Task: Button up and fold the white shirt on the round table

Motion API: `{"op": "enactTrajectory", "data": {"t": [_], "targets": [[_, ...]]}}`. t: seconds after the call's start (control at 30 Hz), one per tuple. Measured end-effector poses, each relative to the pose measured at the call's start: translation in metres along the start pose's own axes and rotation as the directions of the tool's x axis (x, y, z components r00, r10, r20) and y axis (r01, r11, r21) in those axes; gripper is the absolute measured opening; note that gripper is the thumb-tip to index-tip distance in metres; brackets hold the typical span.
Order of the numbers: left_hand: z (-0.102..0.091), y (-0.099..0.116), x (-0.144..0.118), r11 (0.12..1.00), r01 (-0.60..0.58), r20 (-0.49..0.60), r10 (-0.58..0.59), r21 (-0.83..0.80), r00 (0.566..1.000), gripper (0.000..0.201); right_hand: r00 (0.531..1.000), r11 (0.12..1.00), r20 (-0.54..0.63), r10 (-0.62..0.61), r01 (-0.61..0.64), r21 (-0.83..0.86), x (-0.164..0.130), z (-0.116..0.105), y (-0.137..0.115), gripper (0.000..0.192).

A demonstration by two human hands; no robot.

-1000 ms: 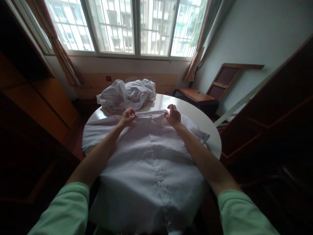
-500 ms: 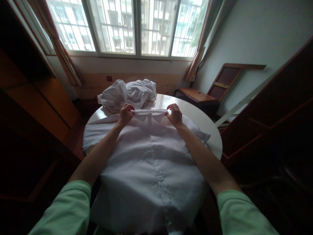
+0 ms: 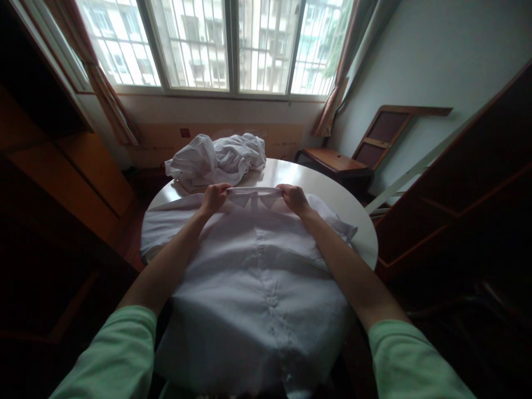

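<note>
Home room — curtains [image 3: 107, 100], barred window [image 3: 233, 55] beyond far edge of round table [image 3: 299, 173], wooden chair [image 3: 334, 160] off far right edge — building [image 3: 266, 47] outside.

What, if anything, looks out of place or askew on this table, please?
Nothing looks spilled or damaged. Only the crumpled white cloth heaped at the far side of the table seems untidy, unlike the spread-out white shirt, whose collar the left hand and right hand grip.

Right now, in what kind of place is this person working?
Most likely a room in a home, perhaps an apartment. The barred window has patterned curtains and faces another building, and a white shirt lies spread over a round table.
</note>
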State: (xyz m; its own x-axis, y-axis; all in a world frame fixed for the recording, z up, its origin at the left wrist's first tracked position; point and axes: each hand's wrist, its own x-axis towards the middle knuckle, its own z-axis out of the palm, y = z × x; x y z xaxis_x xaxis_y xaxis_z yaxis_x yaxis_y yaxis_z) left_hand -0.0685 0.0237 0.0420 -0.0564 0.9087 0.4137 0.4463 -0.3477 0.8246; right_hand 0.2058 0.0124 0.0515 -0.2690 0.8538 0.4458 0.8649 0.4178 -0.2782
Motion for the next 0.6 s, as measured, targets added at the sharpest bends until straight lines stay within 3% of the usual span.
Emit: {"op": "enactTrajectory", "data": {"t": [0.17,0.37,0.47,0.6], "targets": [[-0.002,0.004,-0.002,0.984,0.043,0.016,-0.046,0.175,0.999,0.017,0.990,0.988,-0.001,0.141,-0.141,-0.071,0.000,0.001,0.000,0.030],[-0.008,0.006,0.000,0.981,0.081,-0.084,-0.068,0.173,0.994,0.007,0.940,0.948,-0.163,0.300,-0.275,0.160,0.005,-0.001,0.004,0.020],[-0.010,0.007,0.001,0.968,0.090,-0.149,-0.055,0.235,0.987,0.015,0.892,0.880,-0.125,0.434,-0.391,0.269,0.009,-0.003,0.006,0.021],[-0.009,0.012,-0.002,0.955,0.113,-0.107,-0.087,0.272,0.991,0.020,0.856,0.806,-0.060,0.513,-0.456,0.377,0.010,-0.002,0.004,0.015]]}}
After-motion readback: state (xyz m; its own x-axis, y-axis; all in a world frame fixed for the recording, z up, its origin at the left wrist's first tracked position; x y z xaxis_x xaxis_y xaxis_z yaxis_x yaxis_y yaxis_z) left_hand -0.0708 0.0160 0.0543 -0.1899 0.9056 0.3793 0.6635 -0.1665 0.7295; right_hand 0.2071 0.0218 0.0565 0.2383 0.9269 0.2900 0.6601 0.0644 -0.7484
